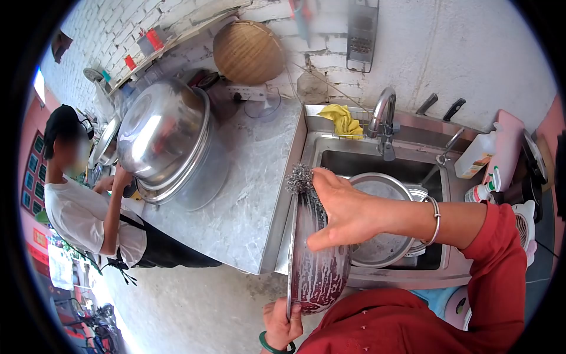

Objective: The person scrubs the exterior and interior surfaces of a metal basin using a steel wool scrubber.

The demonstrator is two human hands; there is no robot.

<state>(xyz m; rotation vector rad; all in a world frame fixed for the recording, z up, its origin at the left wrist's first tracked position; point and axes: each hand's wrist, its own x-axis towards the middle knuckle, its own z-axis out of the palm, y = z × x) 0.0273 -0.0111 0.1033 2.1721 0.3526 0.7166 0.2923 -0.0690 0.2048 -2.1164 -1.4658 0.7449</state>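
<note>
A dark red, rounded pan or lid [321, 271] with a metal rim stands on edge in front of me, streaked with white suds. At its lower rim, my left hand [282, 323], with a green bangle at the wrist, is closed around the edge. My right hand [339, 206] reaches across from the right, wearing a silver bangle, and presses a steel wool scrubber [300, 179] against the pan's upper end. Behind my right wrist, a round metal basin [380, 251] sits in the steel sink [433, 171] under the tap [384, 115].
On the grey counter [253, 177] at left, large metal bowls [168, 135] lie upside down. A person [97, 200] stands beyond them. A yellow cloth [342, 121] hangs on a rack behind the sink. Two knives [441, 106] and a white jug [474, 153] are at right.
</note>
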